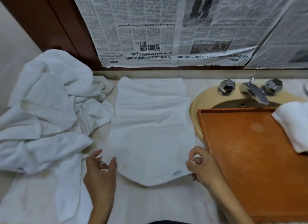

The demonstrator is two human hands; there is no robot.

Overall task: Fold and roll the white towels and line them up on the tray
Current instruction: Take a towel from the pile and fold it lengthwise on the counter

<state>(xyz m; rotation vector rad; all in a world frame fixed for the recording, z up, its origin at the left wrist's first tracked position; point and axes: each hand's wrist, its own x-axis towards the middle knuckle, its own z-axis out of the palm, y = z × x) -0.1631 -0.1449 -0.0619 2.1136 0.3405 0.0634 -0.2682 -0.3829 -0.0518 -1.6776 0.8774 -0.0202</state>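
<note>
Left hand (pixel 100 170): loosely open, thumb at the near-left edge of the flat towel (pixel 150 132) on the desk (pixel 196 87). Right hand (pixel 203 165): pinches that towel's near-right corner. Tray (pixel 241 157): right, over the sink (pixel 195 110), bearing one rolled towel (pixel 295 123).

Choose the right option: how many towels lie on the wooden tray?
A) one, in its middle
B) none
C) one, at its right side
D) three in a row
C: a single folded towel lies at the right side of the tray, by the frame edge.
</note>
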